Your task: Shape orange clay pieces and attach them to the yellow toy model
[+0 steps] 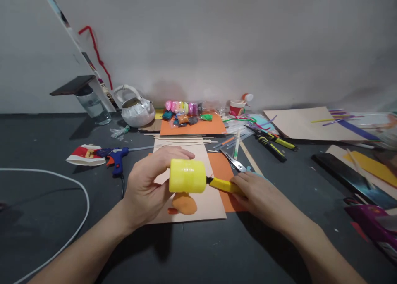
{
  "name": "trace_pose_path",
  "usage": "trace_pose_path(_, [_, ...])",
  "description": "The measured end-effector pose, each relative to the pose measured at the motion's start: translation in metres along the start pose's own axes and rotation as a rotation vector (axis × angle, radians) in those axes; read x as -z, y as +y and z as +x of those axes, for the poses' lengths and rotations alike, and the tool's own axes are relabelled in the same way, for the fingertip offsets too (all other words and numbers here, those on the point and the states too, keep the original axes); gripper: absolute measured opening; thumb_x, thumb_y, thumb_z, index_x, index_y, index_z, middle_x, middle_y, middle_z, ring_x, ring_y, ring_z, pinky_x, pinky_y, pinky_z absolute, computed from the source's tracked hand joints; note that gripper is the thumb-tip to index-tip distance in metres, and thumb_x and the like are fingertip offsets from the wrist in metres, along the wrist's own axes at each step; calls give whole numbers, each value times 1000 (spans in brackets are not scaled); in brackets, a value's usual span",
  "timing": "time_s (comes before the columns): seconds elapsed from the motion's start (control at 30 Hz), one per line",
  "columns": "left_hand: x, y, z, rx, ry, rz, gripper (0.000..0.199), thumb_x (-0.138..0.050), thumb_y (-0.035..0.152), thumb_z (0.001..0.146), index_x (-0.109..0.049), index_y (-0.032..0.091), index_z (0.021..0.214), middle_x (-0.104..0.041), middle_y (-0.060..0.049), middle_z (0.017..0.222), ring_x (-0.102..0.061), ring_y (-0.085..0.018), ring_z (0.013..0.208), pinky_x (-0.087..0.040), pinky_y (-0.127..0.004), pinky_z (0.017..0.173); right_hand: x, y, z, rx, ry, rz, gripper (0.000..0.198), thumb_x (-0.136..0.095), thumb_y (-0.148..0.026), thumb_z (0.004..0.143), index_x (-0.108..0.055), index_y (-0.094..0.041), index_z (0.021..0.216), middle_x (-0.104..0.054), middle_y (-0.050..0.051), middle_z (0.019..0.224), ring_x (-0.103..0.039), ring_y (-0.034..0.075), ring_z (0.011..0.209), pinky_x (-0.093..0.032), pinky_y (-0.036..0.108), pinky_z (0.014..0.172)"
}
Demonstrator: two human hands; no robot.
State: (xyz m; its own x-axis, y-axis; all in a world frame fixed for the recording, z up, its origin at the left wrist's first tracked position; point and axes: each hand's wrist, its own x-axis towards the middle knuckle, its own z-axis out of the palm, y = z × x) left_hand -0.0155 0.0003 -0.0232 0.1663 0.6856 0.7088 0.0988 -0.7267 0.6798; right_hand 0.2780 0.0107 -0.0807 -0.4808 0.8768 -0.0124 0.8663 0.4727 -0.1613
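Observation:
My left hand (147, 182) is closed around a glossy yellow cylinder (187, 175), lying sideways above the paper. In my right hand (252, 191) is a yellow-handled craft knife (226, 185), its dark front end at the cylinder's right end. Whether its blade touches or enters the cylinder, I cannot tell. Below the cylinder, a flattened orange lump of modelling clay (185, 204) sits on a beige sheet (204, 211), with a small red-orange piece (173, 211) beside it. Scissors (235, 163) lie just beyond my right hand, on an orange sheet (221, 164).
Left of the sheets lies a blue glue gun (118, 158), with a white cable (83, 193) curving nearby. A silver-white kettle-shaped pot (138, 112), clay packets (182, 119) and a red cup (237, 108) line the back. Pliers (271, 145) and a dark phone (353, 178) lie right.

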Motion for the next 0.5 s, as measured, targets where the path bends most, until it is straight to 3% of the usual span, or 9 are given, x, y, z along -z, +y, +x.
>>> trace_pose_path(0.13, [0, -1, -2, -76, -15, 14, 18, -84, 20, 82, -76, 20, 99, -80, -8, 95, -76, -28, 99, -59, -42, 92, 4, 3, -5, 0, 78, 21, 10, -54, -18, 91, -63, -20, 94, -73, 6, 83, -68, 21, 68, -45, 29, 61])
trace_pose_path(0.3, [-2, -4, -5, -51, -8, 20, 21, -83, 18, 81, -76, 20, 101, -80, -8, 96, -75, -29, 100, -60, -42, 91, 11, 3, -11, -29, 221, 90, 11, -51, -25, 95, -56, -21, 103, -70, 0, 69, -62, 17, 50, -42, 26, 49])
trace_pose_path(0.4, [-2, -8, -9, 77, 30, -27, 21, -83, 27, 83, -77, 22, 102, -80, -9, 100, -76, -29, 97, -62, -40, 83, 18, 1, -16, 32, 397, 190, 14, -50, -28, 98, -55, -23, 110, -74, 3, 83, -68, 17, 60, -50, 26, 55])
trace_pose_path(0.5, [-2, -11, -11, 144, 61, -56, 23, -85, 23, 81, -79, 23, 103, -80, -8, 103, -75, -28, 101, -62, -38, 85, 25, -2, -26, 163, 552, 276, 17, -55, -28, 98, -58, -28, 115, -75, 4, 99, -74, 20, 78, -57, 27, 67])
